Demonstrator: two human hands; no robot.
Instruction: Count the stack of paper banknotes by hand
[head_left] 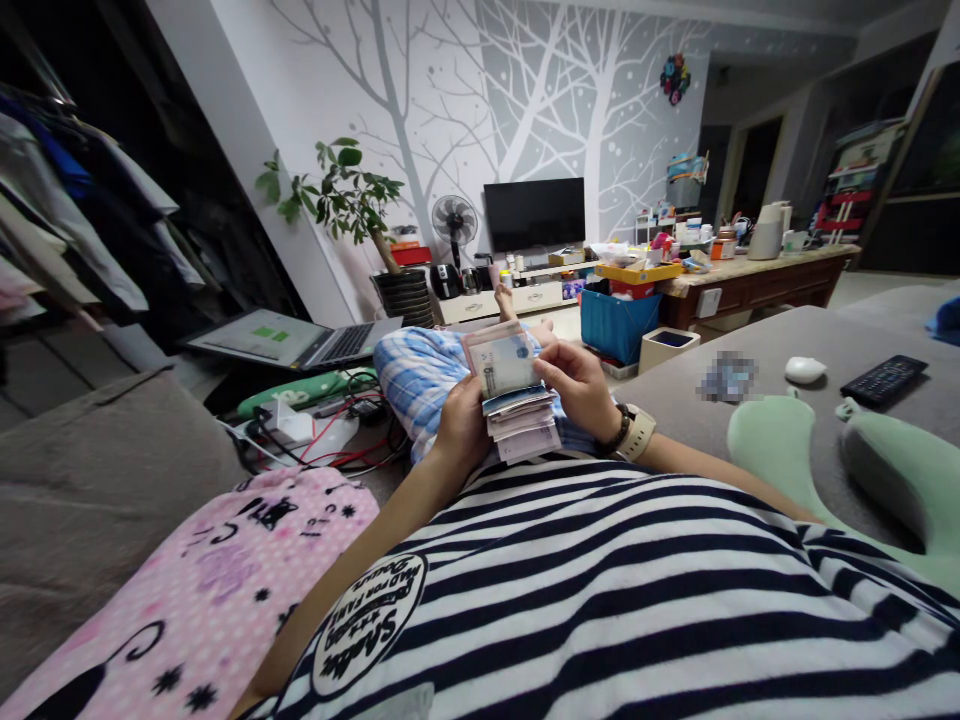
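Over plaid trousers (416, 370), pale banknotes (511, 364) form an uneven stack

Room above, clutter either side

Above the banknotes (517, 405) lies open air — left of them, the plaid knee (405, 375) and laptop (289, 342) obstruct; right of them, grey couch (675, 410) leaves passage up to the curved green object (772, 440) and mouse (805, 370)

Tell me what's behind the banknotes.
Past the edges of the banknotes, blue checked cloth and bare feet show. Whatever lies directly behind them is covered.
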